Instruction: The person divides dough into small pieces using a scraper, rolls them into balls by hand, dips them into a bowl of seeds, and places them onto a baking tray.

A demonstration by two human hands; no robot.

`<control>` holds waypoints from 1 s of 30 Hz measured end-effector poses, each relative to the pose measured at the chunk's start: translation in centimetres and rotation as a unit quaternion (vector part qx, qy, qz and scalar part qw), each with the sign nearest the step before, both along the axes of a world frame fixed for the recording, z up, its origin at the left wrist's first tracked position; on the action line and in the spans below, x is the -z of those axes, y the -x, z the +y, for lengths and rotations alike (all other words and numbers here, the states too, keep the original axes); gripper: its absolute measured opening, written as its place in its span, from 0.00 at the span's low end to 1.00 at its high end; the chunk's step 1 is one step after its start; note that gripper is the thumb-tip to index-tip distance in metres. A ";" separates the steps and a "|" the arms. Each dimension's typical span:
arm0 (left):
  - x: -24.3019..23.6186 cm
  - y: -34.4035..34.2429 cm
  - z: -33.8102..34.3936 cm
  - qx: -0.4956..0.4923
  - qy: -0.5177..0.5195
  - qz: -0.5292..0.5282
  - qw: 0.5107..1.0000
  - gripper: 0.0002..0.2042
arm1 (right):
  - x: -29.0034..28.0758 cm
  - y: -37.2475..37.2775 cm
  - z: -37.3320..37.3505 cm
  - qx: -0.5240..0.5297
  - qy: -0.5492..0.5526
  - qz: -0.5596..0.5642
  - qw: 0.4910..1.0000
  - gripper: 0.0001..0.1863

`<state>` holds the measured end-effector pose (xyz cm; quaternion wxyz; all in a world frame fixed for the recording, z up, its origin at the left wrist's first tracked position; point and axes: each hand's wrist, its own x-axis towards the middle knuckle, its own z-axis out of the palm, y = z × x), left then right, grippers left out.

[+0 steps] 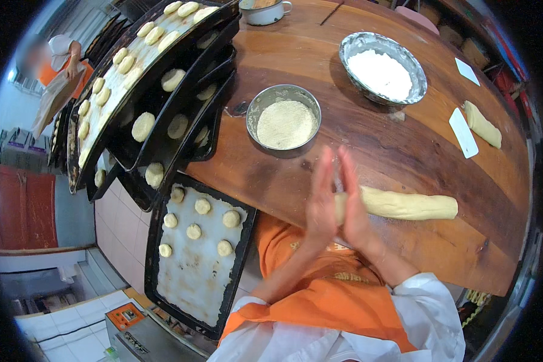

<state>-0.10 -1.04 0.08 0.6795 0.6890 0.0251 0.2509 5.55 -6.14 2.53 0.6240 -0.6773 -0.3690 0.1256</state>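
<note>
Over the near edge of the table, my left hand [322,211] and my right hand [357,214] are raised palm to palm, with fingers stretched out and slightly blurred. Whether anything lies between the palms is hidden. Just right of them a thick roll of pale dough [413,206] lies on the wooden table [392,142], and its left end passes behind my right hand. Beyond my fingertips stands a round metal bowl [252,123] of pale yellow crumbs or powder. Lower left, a black baking tray [152,265] with a paper liner carries several small round dough pieces [193,231].
Overlapping black trays [187,102] with dough pieces crowd the table's left side. Farther back are a bowl of white flour [383,73] and an enamel pot [264,13]. White scrapers [463,133] and another dough piece [482,125] lie right. A person [66,60] stands far left.
</note>
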 end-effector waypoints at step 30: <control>-5.1 -4.5 12.9 -0.147 -0.407 0.069 0.899 0.22 | -0.6 -5.4 -1.8 0.025 -0.164 0.275 0.947 0.28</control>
